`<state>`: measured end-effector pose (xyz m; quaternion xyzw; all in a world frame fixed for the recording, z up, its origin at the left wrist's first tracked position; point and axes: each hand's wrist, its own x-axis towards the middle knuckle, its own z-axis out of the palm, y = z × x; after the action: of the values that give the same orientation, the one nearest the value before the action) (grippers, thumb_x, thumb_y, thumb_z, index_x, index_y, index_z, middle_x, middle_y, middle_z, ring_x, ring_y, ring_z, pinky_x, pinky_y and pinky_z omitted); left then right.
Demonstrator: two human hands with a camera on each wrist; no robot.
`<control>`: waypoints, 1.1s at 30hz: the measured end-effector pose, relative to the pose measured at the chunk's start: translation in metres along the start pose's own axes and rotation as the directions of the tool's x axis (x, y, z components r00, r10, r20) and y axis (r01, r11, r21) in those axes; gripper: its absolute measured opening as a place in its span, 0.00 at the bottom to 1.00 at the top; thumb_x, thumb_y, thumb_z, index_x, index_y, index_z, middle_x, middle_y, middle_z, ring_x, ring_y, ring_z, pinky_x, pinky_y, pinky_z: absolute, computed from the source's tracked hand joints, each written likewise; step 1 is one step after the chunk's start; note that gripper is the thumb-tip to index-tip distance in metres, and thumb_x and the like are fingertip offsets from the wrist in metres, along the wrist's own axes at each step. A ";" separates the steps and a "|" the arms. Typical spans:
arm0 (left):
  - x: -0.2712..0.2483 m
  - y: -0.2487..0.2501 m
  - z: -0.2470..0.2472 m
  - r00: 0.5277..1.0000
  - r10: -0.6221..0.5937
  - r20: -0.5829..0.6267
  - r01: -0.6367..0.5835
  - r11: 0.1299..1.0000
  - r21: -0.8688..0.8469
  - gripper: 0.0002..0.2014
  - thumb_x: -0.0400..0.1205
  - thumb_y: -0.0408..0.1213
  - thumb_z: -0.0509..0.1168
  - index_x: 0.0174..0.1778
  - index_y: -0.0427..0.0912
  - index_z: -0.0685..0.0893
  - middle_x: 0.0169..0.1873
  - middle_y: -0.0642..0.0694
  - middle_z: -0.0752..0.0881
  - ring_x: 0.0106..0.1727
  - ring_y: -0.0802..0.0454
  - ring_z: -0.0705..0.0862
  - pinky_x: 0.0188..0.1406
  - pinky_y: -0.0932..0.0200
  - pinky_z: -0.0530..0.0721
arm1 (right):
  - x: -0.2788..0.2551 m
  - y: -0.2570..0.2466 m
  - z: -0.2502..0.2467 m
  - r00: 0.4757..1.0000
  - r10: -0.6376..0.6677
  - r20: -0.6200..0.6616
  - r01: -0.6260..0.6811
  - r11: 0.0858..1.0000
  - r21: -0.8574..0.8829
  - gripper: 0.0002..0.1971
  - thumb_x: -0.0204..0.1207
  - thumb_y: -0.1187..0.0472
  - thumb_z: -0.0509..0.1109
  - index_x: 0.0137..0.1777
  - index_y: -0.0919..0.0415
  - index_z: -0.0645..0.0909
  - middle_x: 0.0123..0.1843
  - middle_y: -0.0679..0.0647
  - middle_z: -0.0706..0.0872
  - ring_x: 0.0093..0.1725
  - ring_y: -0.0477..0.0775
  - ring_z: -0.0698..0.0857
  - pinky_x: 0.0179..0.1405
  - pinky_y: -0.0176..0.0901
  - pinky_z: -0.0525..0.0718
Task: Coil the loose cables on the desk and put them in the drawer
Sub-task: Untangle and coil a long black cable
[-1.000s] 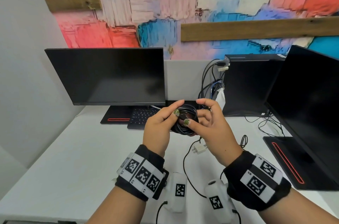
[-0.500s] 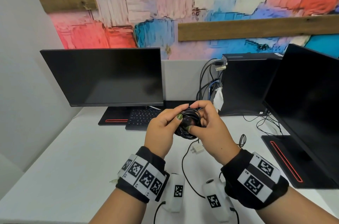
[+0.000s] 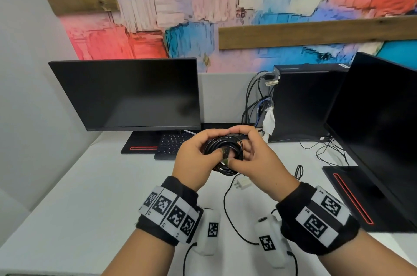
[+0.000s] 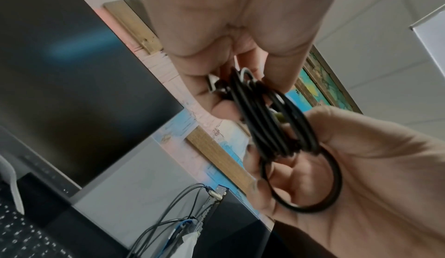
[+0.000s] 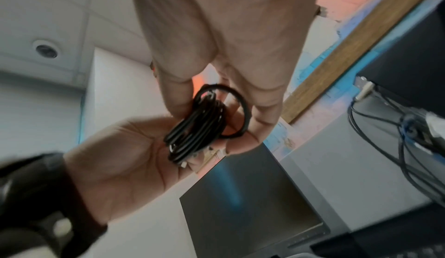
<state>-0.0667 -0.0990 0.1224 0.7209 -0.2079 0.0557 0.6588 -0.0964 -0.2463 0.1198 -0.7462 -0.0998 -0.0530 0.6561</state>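
The head camera looks down and forward over the desk (image 3: 67,196). Both wrist cameras look up, close, along the palms. All three share the coiled cable (image 3: 225,153).

The black cable (image 3: 225,153) coil is partly covered by both hands, so its ends cannot be made out. In both wrist views it is smeared with blur. At three o'clock the right monitor (image 3: 379,131) runs off the edge. At six o'clock a thin cord (image 3: 228,212) on the worktop (image 3: 90,196) slips behind the right wrist. The keyboard (image 3: 171,144) is half hidden by the left hand (image 3: 194,160).
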 end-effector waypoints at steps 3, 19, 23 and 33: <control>0.001 0.001 0.000 0.999 -0.015 0.045 0.014 1.000 0.020 0.22 0.72 0.14 0.65 0.52 0.45 0.87 0.45 0.52 0.91 0.48 0.59 0.88 0.48 0.68 0.83 | 0.001 0.002 -0.001 1.000 0.000 0.001 0.000 0.995 -0.101 0.31 0.71 0.75 0.69 0.68 0.46 0.70 0.47 0.58 0.87 0.48 0.49 0.88 0.54 0.43 0.87; 0.004 -0.008 0.008 0.993 0.073 0.094 -0.093 0.969 0.229 0.22 0.70 0.21 0.69 0.52 0.52 0.85 0.45 0.56 0.88 0.48 0.61 0.87 0.49 0.64 0.84 | 0.006 0.001 -0.006 0.996 0.014 -0.085 -0.047 0.912 -0.407 0.22 0.70 0.70 0.68 0.56 0.43 0.72 0.41 0.54 0.85 0.38 0.50 0.84 0.36 0.41 0.84; 0.009 -0.012 -0.001 0.978 -0.078 0.194 0.068 0.996 0.056 0.12 0.78 0.31 0.69 0.56 0.46 0.87 0.49 0.50 0.90 0.51 0.51 0.88 0.50 0.58 0.86 | 0.010 0.004 -0.016 0.994 0.079 -0.073 -0.101 0.920 -0.379 0.19 0.68 0.68 0.71 0.54 0.46 0.76 0.41 0.60 0.83 0.37 0.53 0.80 0.35 0.39 0.81; 0.015 -0.027 -0.006 0.934 -0.284 0.216 0.342 0.885 -0.317 0.21 0.74 0.16 0.48 0.54 0.33 0.81 0.42 0.32 0.86 0.39 0.42 0.84 0.33 0.57 0.86 | 0.017 0.005 -0.021 0.981 0.178 -0.070 -0.184 0.979 -0.085 0.15 0.69 0.70 0.73 0.54 0.56 0.84 0.47 0.54 0.91 0.51 0.56 0.89 0.59 0.57 0.86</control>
<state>-0.0421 -0.0957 0.1037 0.6184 -0.1485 -0.1488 0.7573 -0.0773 -0.2667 0.1213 -0.7795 -0.0083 -0.0208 0.6261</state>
